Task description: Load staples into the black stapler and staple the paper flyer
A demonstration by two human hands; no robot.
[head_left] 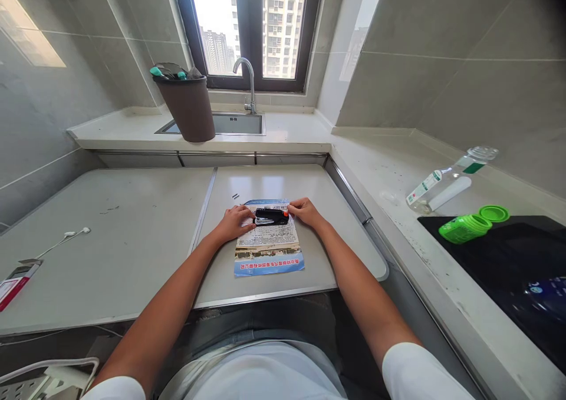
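Note:
A black stapler (271, 216) with an orange-red spot at its right end lies sideways over a printed sheet (269, 251) with blue and tan bands. My left hand (235, 222) has its fingers closed at the stapler's left end, by the sheet's left edge. At the other end, my right hand (305, 211) pinches near the orange-red spot with bent fingers. Small strips of staples (235, 196) rest on the white table just beyond the sheet's far left corner.
The white table (145, 223) carries a red-and-white box (20, 282) and a white cable (66, 238) at left. A brown bin (188, 108) stands by the sink (239, 123). On the right counter are a clear bottle (446, 182), a green container (466, 228) and a black cooktop (508, 282).

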